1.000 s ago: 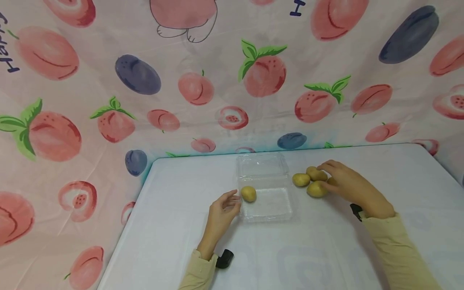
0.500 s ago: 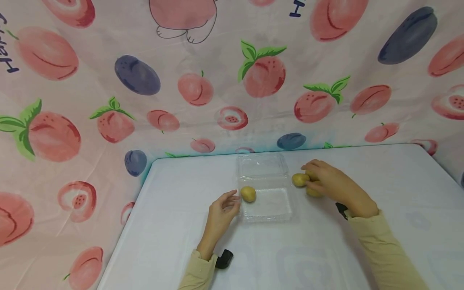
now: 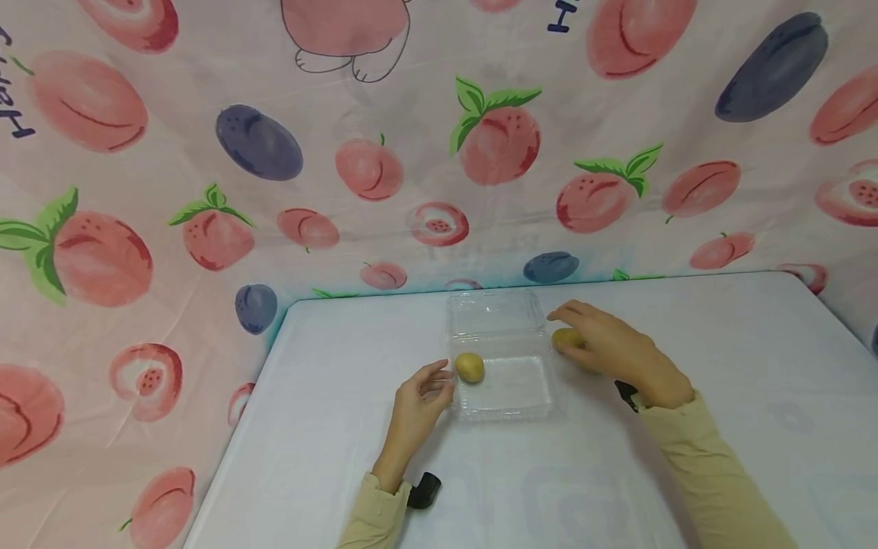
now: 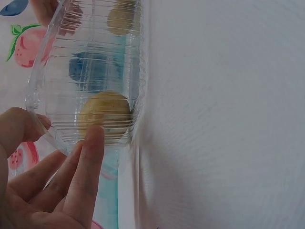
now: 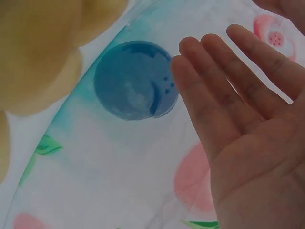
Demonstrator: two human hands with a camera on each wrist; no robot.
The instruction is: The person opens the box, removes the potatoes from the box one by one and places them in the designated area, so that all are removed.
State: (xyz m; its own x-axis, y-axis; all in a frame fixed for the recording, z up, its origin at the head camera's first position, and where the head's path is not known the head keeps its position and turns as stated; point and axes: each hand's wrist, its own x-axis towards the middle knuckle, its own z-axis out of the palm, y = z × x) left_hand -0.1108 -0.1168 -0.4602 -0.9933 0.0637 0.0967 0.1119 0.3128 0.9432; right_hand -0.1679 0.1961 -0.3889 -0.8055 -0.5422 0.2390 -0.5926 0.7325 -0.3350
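A clear plastic clamshell container (image 3: 507, 389) lies unfolded on the table, with one small yellow potato (image 3: 469, 367) in its near half, against the left side. At that side is my left hand (image 3: 414, 408), its relaxed fingertips touching the rim and outer wall, as the left wrist view shows up close. My right hand (image 3: 620, 347) arches over several more potatoes (image 3: 566, 338) just right of the container and hides most of them in the head view. In the right wrist view its fingers (image 5: 219, 90) are straight, beside the large, close potatoes (image 5: 38, 52).
The container's lid (image 3: 495, 313) is folded back toward the rear edge of the white table (image 3: 329, 427). Behind the table hangs a fruit-printed cloth (image 3: 405, 152). A black wrist camera (image 3: 425, 490) shows at the left sleeve.
My right hand has moved left across the potatoes, covering more of them. The left hand, the container and the potato inside have stayed in place.
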